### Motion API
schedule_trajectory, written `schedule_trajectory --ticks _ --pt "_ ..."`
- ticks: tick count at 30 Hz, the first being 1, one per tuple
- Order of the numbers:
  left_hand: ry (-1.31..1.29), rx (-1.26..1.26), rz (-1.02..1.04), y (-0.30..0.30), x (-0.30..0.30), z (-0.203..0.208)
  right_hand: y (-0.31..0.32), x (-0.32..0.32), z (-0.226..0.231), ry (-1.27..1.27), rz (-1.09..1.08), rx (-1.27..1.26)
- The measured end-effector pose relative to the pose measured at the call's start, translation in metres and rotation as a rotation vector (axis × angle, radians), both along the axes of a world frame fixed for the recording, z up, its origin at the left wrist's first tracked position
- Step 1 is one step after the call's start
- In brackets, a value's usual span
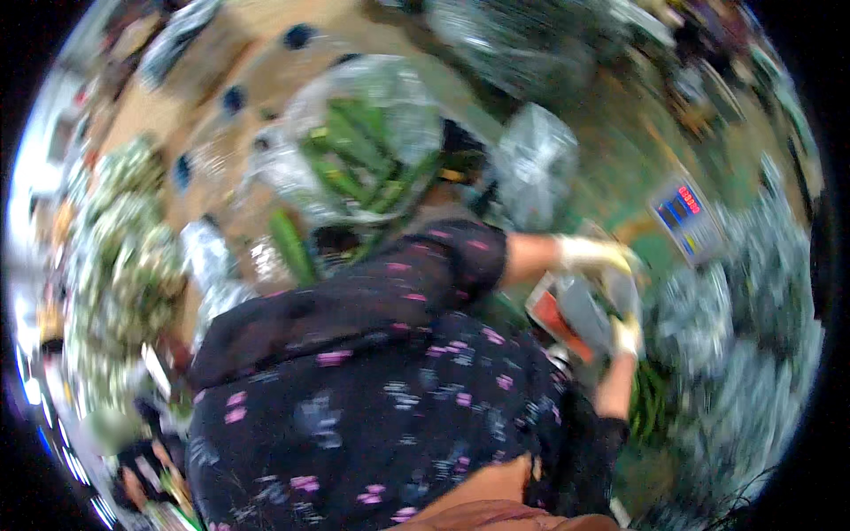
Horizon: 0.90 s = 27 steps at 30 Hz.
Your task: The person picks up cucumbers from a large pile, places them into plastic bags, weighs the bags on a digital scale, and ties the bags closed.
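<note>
Both of my hands are in pale yellow gloves and close together at the right of centre, somewhat smeared by motion. My left hand [604, 255] reaches across from the left with its fingers curled over a greyish, film-like thing [622, 290]. My right hand [626, 333] comes up from below and meets its lower side. Their fingers look closed, but what exactly they grip is blurred. Just left of my right hand sits a grey, smooth piece [583, 310] against an orange-red and white box-like thing [560, 317].
Long green vegetables [359, 146] fill an open clear plastic bag [416, 106] at upper left. A scale with a lit display [689, 217] stands at right, beside piled clear bags [744, 354]. Green pods [651, 398] lie below my right hand. Another bagged heap [133, 239] is far left.
</note>
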<state>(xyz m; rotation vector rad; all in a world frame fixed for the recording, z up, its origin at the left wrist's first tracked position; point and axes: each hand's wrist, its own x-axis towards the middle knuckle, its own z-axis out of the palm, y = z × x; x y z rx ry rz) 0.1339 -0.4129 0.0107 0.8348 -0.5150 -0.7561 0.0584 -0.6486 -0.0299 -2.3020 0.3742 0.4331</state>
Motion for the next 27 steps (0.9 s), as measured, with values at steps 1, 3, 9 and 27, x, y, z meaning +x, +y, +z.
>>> schedule_trajectory --ticks 1,3,9,27 --pt "-0.041 0.130 -0.004 -0.009 -0.007 0.012 -0.065 -0.011 -0.034 -0.087 -0.134 0.256" --pt "-0.002 0.316 0.042 -0.011 -0.016 0.016 -0.130 -0.004 -0.047 -0.092 -0.270 0.220" --pt "-0.365 0.555 0.477 0.082 -0.032 0.118 -0.131 -0.003 -0.010 -0.417 -0.248 -0.088" --pt "0.652 1.307 1.245 0.416 -0.031 -0.083 -0.063 -0.051 0.008 -0.223 -0.331 0.075"
